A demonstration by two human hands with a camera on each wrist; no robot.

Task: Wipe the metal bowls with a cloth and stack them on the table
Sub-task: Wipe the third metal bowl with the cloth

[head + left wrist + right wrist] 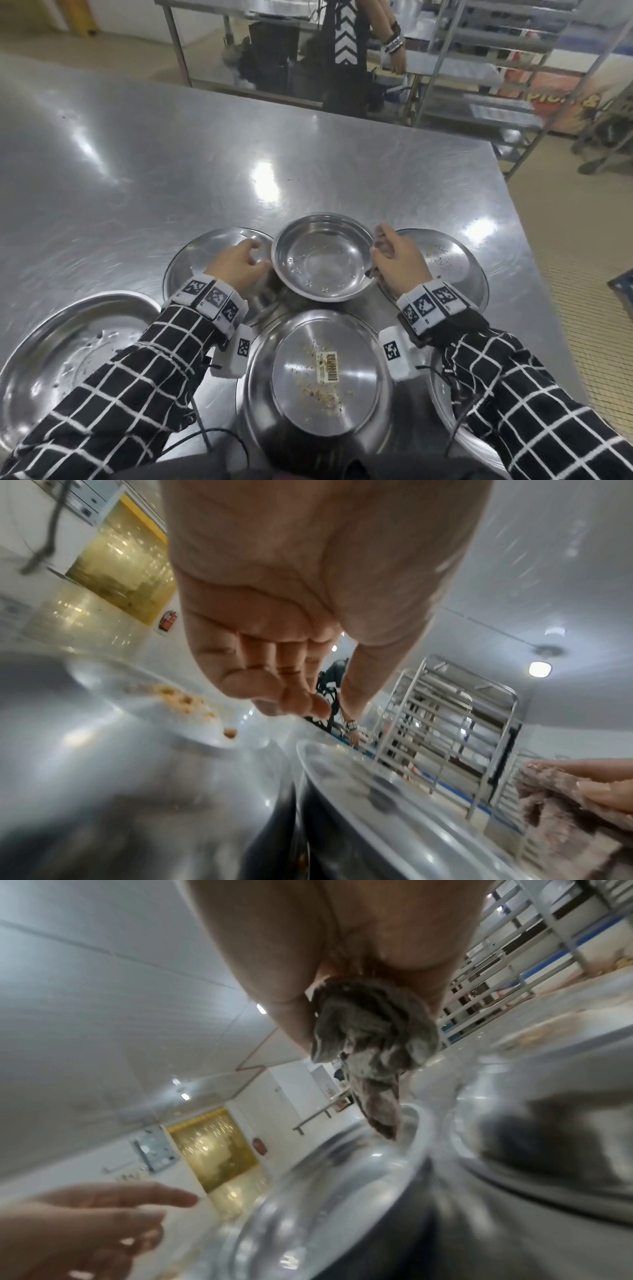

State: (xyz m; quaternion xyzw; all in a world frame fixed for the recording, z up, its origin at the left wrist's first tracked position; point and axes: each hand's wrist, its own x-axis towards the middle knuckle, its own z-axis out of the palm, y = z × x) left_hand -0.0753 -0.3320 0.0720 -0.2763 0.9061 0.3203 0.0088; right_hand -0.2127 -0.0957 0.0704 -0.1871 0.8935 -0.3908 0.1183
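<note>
1. Right hand [397,262] grip: fingers curled round a bunched grey-brown cloth [371,1031], held at the right rim of the small upright bowl [323,257].
2. Left hand [236,265] grip: holds nothing, fingers loosely curled, just beside that bowl's left rim; can't tell if it touches.
3. Small bowl sits raised among other metal bowls: upturned ones behind-left [202,253] and behind-right [455,260], a dish at near left [65,346], and a large upturned bowl [322,377] w/ barcode sticker [327,367] and crumbs on its base, nearest the person.
4. Worktop [154,164] is scuffed stainless steel w/ ceiling-light glare; tiled floor to the right.
5. Room: steel racks [496,85] and a second person [346,54] beyond the far edge.
6. Wrist views only: yellow door [215,1150], white panel ceiling; left wrist view shows the cloth at frame right.
</note>
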